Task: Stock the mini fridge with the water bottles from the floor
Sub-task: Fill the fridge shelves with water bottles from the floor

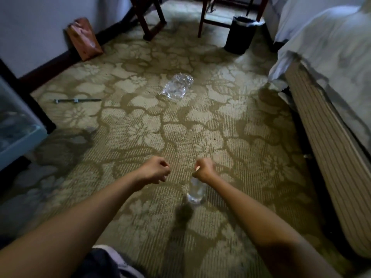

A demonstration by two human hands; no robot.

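A clear water bottle (195, 191) stands upright on the patterned carpet just below my right hand (204, 169), whose curled fingers close on its top. My left hand (155, 170) hovers beside it to the left, fingers curled in a loose fist with nothing in them. Farther out on the carpet lies crumpled clear plastic wrap (177, 86), flat and seemingly empty. The mini fridge (18, 133) stands open at the left edge, its pale interior partly in view and its contents blurred.
A bed (325, 81) with white sheets runs along the right side. A black waste bin (240, 35) and dark chair legs (152, 21) stand at the back. A brown paper bag (84, 39) leans on the wall. A thin metal rod (77, 100) lies on the carpet.
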